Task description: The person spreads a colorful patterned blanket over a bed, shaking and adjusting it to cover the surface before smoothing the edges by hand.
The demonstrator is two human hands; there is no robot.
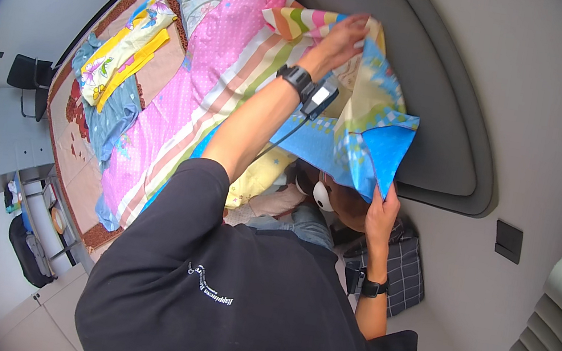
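Observation:
A colourful patterned cloth (369,90), with a blue underside at one corner, is stretched between my two hands beside the grey headboard. My left hand (342,42), slightly blurred, grips its upper edge, where a band with striped colours folds over. Lower down on the right, my right hand (384,211) pinches the blue corner between thumb and fingers. Under the cloth lies a striped and pink dotted spread (209,70). A yellow star-print fabric (258,177) shows below my left forearm, and a brown plush toy with large white eyes (345,202) is partly hidden beneath the cloth.
A folded yellow floral cloth (126,54) rests on blue fabric (114,132) on the bed's far side. The grey padded headboard (433,117) curves along the wall. A dark checked bag or cushion (408,275) sits by my right wrist. A black chair (32,75) stands beyond the bed.

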